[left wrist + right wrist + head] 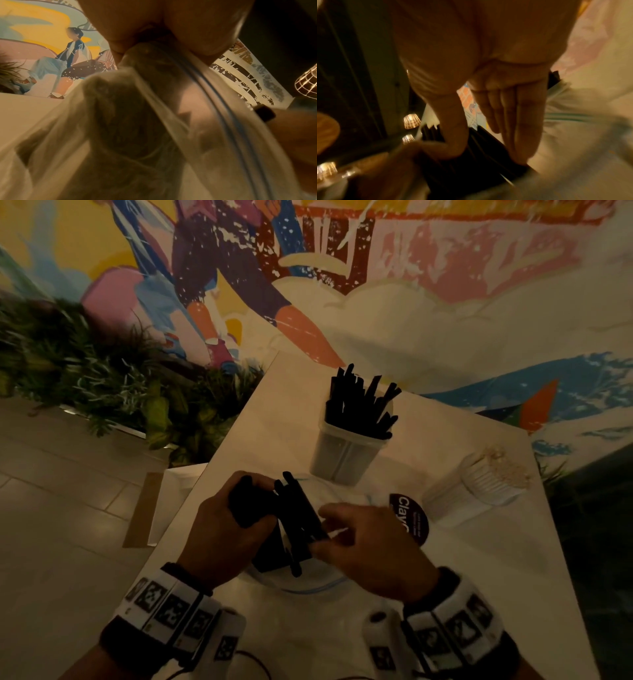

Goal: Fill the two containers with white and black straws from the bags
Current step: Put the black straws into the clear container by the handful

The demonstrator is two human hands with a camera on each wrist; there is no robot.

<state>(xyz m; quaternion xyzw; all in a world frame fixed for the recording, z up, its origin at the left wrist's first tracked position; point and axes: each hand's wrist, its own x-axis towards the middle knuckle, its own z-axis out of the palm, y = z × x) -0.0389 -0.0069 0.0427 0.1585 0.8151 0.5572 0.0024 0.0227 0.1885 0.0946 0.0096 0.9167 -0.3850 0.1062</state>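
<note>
While the left hand [226,525] clutches the bag [298,583] with its black straws [294,522], the right hand [370,539] pinches a bundle, apparently drawing it out. Next: carry it to the part-filled container [346,457] beyond.

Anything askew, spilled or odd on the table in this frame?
Nothing spilled. The white-straw container lies tipped on its side, while the black-straw container stands upright. Both hands hold black straws over the bag.

Black straws [298,518], white table [479,559], blue-edged clear bag [308,587].
</note>
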